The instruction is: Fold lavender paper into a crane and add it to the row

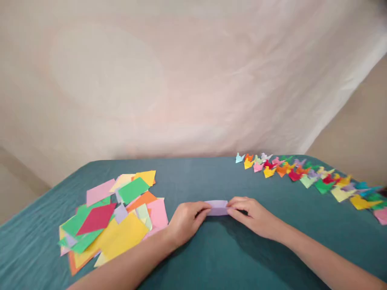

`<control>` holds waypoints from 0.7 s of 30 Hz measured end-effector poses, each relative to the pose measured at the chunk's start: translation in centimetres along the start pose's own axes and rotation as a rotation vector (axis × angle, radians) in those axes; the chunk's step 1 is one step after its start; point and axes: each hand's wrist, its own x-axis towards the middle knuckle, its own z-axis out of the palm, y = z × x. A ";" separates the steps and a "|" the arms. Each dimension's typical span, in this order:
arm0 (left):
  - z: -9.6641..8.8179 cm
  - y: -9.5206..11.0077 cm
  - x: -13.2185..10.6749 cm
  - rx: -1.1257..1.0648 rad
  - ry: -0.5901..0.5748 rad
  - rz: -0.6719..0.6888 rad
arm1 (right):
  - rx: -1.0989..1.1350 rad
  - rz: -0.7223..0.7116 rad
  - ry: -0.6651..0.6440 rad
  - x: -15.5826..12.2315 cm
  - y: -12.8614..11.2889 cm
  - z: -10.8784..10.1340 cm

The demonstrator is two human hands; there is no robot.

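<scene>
A small piece of lilac origami paper, with a crease running lengthwise, is stretched between my two hands just above the dark green cloth. My left hand pinches its left end between thumb and fingers. At the right end, the thumb and index finger of my right hand are closed on the paper. Parts of both ends are covered by my fingertips. To the left of my left hand lies a loose heap of coloured paper sheets, in yellow, green, pink, red, orange and lilac.
Several small folded paper cranes stand in rows along the right side of the table, running from the back edge toward the right front. A pale cloth backdrop hangs behind the table.
</scene>
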 end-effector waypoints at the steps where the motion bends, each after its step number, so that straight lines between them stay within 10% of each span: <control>1: 0.0 0.0 0.1 -0.018 0.015 -0.014 | 0.015 0.017 0.025 0.1 0.1 0.1; 8: -0.1 -0.5 0.4 -0.032 0.060 -0.065 | 0.026 0.089 0.132 0.9 1.0 0.8; 13: -0.8 0.5 0.0 0.201 0.117 0.164 | -0.010 0.092 0.166 1.5 1.2 1.3; 21: -0.4 2.9 -1.4 0.463 -0.316 0.305 | -0.021 0.049 0.223 1.7 1.7 1.9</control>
